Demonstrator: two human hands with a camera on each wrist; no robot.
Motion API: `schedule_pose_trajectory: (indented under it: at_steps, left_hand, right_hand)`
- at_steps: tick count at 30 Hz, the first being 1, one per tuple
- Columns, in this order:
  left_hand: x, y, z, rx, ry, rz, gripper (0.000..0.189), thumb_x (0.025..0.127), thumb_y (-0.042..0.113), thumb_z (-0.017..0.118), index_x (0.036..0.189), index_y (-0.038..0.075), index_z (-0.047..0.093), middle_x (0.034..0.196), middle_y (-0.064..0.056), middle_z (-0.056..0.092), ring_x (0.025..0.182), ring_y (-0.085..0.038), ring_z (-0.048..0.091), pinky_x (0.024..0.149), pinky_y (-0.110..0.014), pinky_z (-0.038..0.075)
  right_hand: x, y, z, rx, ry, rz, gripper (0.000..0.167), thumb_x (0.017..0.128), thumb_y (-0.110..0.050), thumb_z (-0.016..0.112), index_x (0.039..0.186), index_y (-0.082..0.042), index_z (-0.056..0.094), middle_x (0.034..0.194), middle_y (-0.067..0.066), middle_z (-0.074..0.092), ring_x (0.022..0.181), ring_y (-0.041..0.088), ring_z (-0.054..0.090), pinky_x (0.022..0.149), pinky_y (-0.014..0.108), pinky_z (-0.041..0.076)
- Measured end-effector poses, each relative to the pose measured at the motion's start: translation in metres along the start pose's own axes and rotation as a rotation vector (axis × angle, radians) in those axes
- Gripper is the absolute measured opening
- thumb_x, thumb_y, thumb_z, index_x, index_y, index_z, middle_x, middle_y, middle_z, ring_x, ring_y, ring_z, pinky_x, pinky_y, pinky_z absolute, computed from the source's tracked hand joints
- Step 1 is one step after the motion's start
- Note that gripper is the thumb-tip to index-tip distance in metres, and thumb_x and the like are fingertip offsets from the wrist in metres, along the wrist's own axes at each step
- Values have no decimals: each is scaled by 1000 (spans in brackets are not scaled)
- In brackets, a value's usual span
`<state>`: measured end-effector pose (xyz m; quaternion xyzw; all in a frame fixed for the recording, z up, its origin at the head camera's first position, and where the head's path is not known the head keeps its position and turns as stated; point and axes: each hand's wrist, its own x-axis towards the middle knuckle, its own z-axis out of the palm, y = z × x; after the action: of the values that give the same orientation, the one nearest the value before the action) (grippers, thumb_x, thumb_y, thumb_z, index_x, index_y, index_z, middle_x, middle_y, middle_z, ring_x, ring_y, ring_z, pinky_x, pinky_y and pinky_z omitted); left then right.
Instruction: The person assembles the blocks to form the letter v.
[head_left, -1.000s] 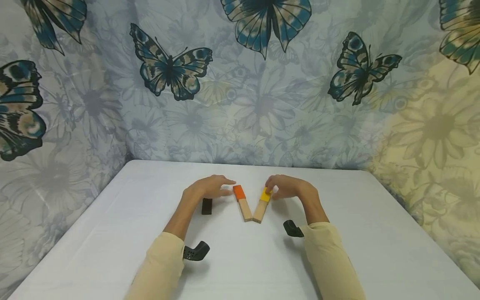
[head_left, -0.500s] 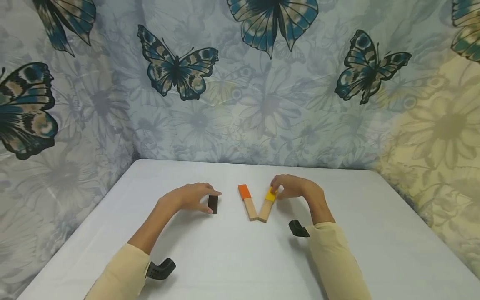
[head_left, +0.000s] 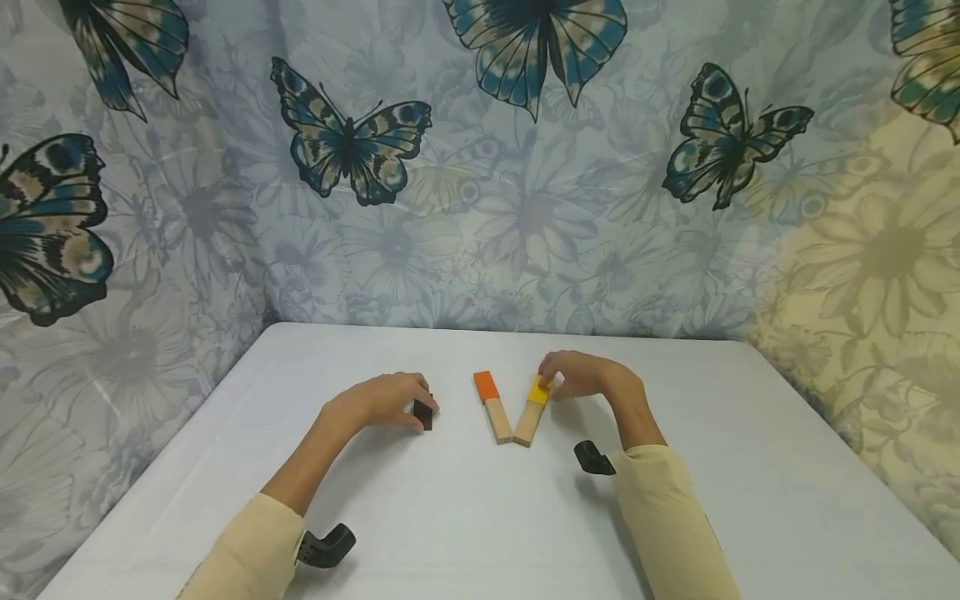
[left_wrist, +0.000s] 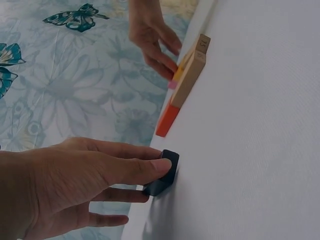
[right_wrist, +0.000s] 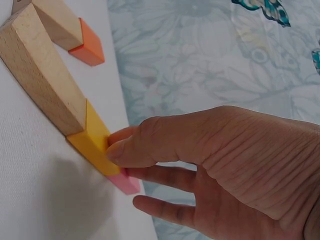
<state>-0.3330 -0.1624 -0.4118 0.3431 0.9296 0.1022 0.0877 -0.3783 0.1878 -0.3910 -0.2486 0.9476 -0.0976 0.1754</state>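
Note:
My left hand (head_left: pixel 386 400) pinches a small dark block (left_wrist: pixel 163 184) between thumb and fingers, on the table left of the other blocks. An orange block (head_left: pixel 486 385) continues the end of a plain wooden block (head_left: pixel 498 422). A second plain wooden block (head_left: pixel 528 425) meets the first at the near end, forming a V. At the far end of the right arm of the V is a yellow block (right_wrist: pixel 92 140), which my right hand (head_left: pixel 579 373) holds between thumb and index finger. Beyond the yellow one lies a pink block (right_wrist: pixel 126 183), partly covered by fingers.
All the blocks are on a white-covered table (head_left: pixel 465 517). A cloth with butterflies and flowers (head_left: pixel 510 233) hangs behind its far edge. Black wrist devices (head_left: pixel 326 547) stick out from both sleeves.
My left hand has left the orange block, moved left and nearer, and closed its fingers on the dark block. The right hand stays at the yellow block. The view has shifted slightly.

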Motion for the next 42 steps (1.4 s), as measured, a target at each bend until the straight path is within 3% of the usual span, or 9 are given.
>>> schedule_pose_trajectory:
  at_steps: [6, 11, 18, 23, 30, 37, 42]
  left_hand:
    - [8, 6, 2, 17, 18, 8, 32, 89, 21, 84, 120, 16, 79, 123, -4, 70, 115, -22, 66, 104, -41, 56]
    - [27, 17, -1, 10, 29, -36, 33, 90, 19, 83, 122, 13, 78, 120, -6, 71, 110, -21, 65, 101, -41, 57]
    - [62, 26, -5, -29, 155, -108, 35, 93, 21, 78, 127, 14, 76, 117, -7, 69, 103, -20, 62, 96, -42, 56]
    - [83, 23, -7, -24, 200, -119, 35, 96, 22, 76, 130, 11, 74, 125, -10, 69, 111, -24, 63, 99, -44, 56]
    - [106, 13, -1, -57, 205, -121, 37, 98, 21, 74, 133, 9, 72, 136, -13, 67, 123, -28, 61, 107, -46, 53]
    - [115, 9, 11, -74, 176, -108, 35, 101, 20, 70, 134, 7, 71, 137, -14, 67, 131, -30, 61, 116, -45, 49]
    - [117, 9, 14, -113, 188, -99, 36, 103, 17, 66, 137, 7, 69, 140, -15, 66, 133, -32, 61, 117, -46, 49]
  right_hand:
    - [-5, 3, -2, -3, 3, 1, 32, 92, -6, 72, 124, -6, 76, 144, 14, 62, 138, 38, 54, 117, 54, 47]
    - [-10, 7, -1, -8, 9, 4, 33, 91, -5, 71, 123, -5, 76, 143, 15, 63, 137, 39, 54, 117, 55, 46]
    - [-8, 7, 4, 8, 5, 12, 33, 90, -6, 71, 123, -7, 77, 143, 12, 63, 138, 37, 54, 116, 54, 47]
    - [-4, 4, 6, 10, -1, -6, 33, 90, -5, 70, 122, -8, 77, 144, 11, 63, 139, 36, 54, 117, 54, 47]
    - [1, 1, 6, 13, 4, 0, 32, 90, -5, 71, 122, -9, 78, 144, 9, 63, 140, 35, 53, 118, 52, 46]
    - [1, -2, 5, 19, 1, 9, 33, 90, -6, 71, 122, -10, 78, 144, 8, 63, 140, 34, 53, 118, 52, 46]
    - [-2, -1, 3, 15, 3, 32, 32, 92, -7, 71, 123, -10, 77, 145, 8, 63, 140, 33, 53, 118, 52, 46]
